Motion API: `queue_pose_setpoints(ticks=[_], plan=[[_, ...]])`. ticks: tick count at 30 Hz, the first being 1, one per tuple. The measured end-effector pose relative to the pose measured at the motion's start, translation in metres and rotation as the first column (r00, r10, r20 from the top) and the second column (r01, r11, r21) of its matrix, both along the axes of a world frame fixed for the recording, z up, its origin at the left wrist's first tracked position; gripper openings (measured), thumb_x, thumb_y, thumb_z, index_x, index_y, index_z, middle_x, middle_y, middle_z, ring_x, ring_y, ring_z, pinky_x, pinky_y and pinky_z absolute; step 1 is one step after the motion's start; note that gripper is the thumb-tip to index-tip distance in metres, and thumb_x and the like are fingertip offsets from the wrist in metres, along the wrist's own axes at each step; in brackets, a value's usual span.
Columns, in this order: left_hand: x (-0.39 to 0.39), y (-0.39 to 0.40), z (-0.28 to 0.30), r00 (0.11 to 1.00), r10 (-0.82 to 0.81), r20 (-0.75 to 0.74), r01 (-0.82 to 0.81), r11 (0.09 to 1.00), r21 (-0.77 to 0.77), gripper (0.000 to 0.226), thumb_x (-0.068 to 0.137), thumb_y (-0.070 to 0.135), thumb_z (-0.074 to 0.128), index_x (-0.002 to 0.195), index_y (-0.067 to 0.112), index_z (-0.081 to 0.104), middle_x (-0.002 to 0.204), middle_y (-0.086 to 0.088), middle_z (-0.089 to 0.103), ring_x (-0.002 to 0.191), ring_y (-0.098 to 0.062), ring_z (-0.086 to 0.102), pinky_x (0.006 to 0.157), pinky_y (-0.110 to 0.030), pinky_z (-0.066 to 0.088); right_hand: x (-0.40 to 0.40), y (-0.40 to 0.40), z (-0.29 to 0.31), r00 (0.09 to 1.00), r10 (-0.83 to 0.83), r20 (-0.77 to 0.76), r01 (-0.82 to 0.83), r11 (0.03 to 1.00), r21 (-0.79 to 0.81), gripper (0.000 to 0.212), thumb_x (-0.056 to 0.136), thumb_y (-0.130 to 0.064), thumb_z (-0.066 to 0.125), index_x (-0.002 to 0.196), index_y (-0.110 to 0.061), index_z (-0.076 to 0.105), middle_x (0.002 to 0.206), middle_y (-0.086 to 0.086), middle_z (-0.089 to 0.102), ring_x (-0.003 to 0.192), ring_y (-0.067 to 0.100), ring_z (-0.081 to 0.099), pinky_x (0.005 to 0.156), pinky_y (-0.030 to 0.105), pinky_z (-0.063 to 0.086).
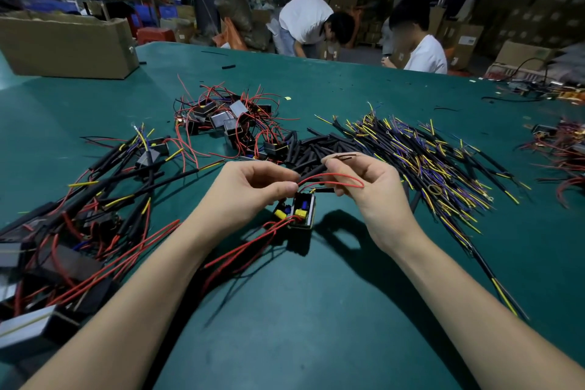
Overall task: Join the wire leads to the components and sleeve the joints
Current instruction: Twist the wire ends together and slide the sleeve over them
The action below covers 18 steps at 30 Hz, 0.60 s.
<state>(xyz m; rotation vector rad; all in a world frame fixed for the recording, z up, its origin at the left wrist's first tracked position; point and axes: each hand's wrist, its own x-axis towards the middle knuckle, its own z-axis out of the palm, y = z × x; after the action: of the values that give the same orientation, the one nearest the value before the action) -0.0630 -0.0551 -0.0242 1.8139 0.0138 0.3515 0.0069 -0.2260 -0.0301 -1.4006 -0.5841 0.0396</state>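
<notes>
A small black component box (304, 211) with yellow and blue parts hangs between my hands above the green table (316, 310). My left hand (250, 190) pinches its red wire leads (329, 179) at the top of the box. My right hand (370, 187) holds the looped red leads and bare wire ends at its fingertips. More red leads (247, 250) trail from the box down toward me. A heap of black sleeve tubes (313, 149) lies just beyond my hands.
Unjoined components with red wires (228, 117) lie piled further back. Yellow, purple and black wire leads (421, 155) spread to the right. Joined assemblies (79, 231) cover the left. A cardboard box (66, 44) stands at the far left. Two persons (421, 38) are beyond the table.
</notes>
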Motion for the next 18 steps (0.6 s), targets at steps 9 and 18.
queue_pose_setpoints(ticks=[9, 18], plan=[[0.0022, -0.0071, -0.0085, 1.0, -0.02, -0.013, 0.022, 0.994, 0.106, 0.015, 0.088, 0.028, 0.064, 0.08, 0.018, 0.072, 0.066, 0.003, 0.06, 0.06, -0.003, 0.047, 0.058, -0.014, 0.038, -0.0064, 0.0029, -0.0004, 0.998, 0.052, -0.022, -0.053, 0.998, -0.019, 0.007, 0.085, -0.004, 0.065, 0.087, 0.002, 0.07, 0.066, -0.003, 0.069, 0.061, 0.003, 0.063, 0.06, 0.011, 0.046], [0.0028, -0.0016, -0.0061, 0.997, 0.063, 0.033, -0.07, 0.943, 0.324, 0.014, 0.086, 0.026, 0.068, 0.075, 0.018, 0.07, 0.075, 0.001, 0.068, 0.065, -0.005, 0.056, 0.067, -0.015, 0.042, -0.0052, 0.0026, -0.0005, 0.998, -0.059, -0.035, 0.06, 0.998, 0.025, 0.016, 0.09, -0.014, 0.061, 0.088, -0.018, 0.076, 0.07, -0.002, 0.067, 0.067, 0.007, 0.056, 0.063, 0.017, 0.043]])
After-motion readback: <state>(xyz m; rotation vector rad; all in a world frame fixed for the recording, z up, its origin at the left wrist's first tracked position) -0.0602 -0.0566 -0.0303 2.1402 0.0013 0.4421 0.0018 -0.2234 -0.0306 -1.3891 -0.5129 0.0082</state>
